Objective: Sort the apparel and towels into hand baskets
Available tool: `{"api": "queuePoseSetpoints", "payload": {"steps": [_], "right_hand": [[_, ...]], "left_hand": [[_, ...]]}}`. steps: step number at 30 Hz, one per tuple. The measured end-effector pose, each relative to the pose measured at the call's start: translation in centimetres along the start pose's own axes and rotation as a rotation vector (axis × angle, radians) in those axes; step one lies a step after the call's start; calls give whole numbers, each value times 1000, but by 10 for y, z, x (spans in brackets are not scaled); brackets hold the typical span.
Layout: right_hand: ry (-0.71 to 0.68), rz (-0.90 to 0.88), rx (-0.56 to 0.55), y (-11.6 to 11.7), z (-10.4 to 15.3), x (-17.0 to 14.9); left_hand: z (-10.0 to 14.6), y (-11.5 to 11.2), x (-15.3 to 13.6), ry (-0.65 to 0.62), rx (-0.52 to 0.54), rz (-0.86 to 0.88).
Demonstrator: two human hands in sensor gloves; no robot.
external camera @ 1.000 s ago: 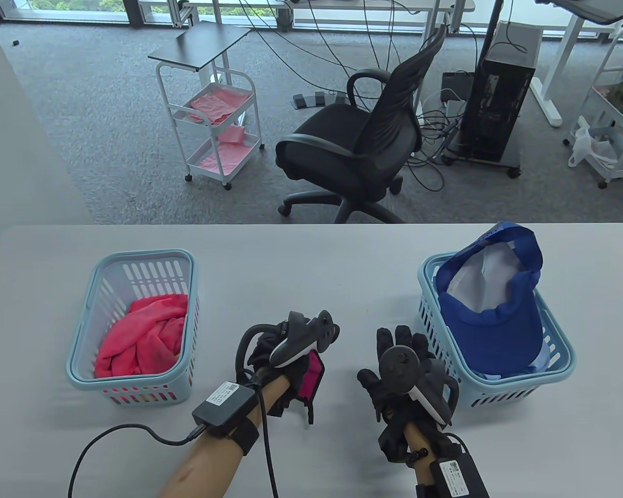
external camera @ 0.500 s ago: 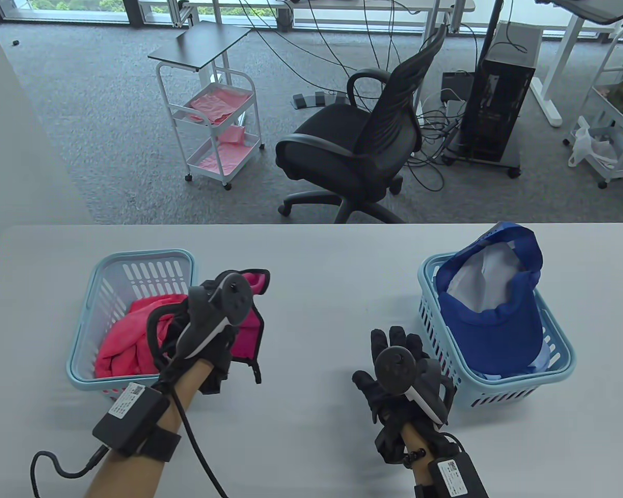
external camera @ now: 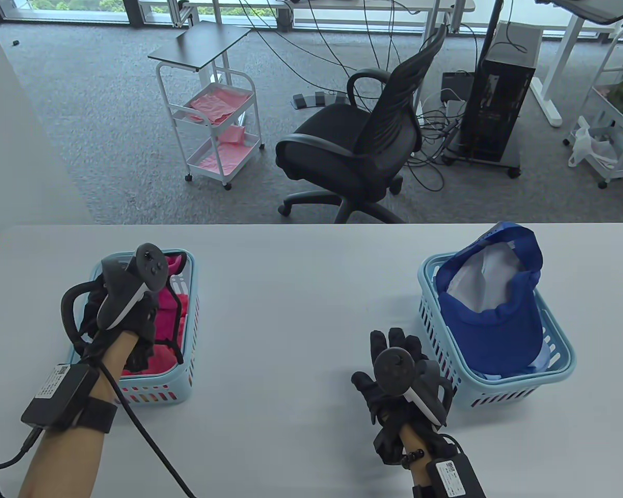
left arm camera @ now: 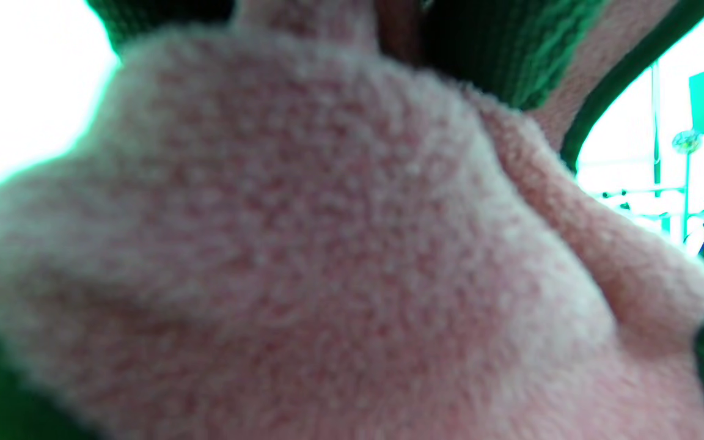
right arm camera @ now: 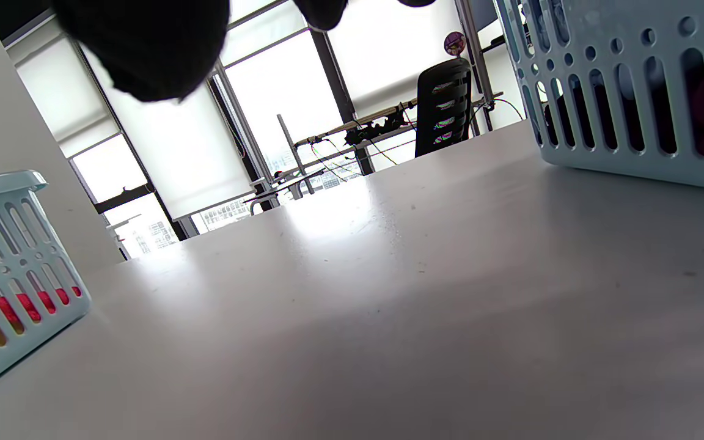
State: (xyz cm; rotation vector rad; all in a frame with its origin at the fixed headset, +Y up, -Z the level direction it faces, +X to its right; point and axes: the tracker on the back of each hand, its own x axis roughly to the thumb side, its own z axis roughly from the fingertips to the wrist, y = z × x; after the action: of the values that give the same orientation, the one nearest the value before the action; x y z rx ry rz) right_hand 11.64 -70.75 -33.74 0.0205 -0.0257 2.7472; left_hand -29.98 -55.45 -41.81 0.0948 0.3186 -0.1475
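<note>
- Table view: my left hand [external camera: 122, 316] grips pink cloth [external camera: 168, 306] over left basket [external camera: 189, 321], probably for dropping it in.
- Right hand [external camera: 394, 373] idle, fingers spread flat on table [external camera: 301, 290].

Black mesh office chair [external camera: 353, 150] on grey carpet [external camera: 83, 114], just beyond the far edge of a pale grey table [external camera: 311, 270]. Left of the chair, white three-tier rolling cart [external camera: 213, 129] with a dark flat top and pink sheets on its shelves. Right of the chair, black computer tower [external camera: 493, 109] on a wheeled base, with loose black cables [external camera: 431, 150] tangled on the floor between the two. Behind the chair, grey foot pedals [external camera: 314, 99] on the carpet. Far right of the chair, white desk leg [external camera: 550, 78] and a white trolley [external camera: 615, 135] with a white plastic bag [external camera: 589, 148] beside it. Same chair small and dark before bright windows [right arm camera: 278, 85] in the right wrist view.
</note>
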Motion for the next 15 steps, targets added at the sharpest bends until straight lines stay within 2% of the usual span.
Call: {"api": "queuePoseSetpoints", "payload": {"steps": [7,12,15], "right_hand": [[15,-3,10,2,1,-3],[19,-11,9,1,0,-4],[23,-14,11,1,0,-5]], "left_hand": [[-16,-29,7,14,-76,-14],[-18,-34,11,-4,-157,-38],[-16,-34,11,-15,-167,-4]]}}
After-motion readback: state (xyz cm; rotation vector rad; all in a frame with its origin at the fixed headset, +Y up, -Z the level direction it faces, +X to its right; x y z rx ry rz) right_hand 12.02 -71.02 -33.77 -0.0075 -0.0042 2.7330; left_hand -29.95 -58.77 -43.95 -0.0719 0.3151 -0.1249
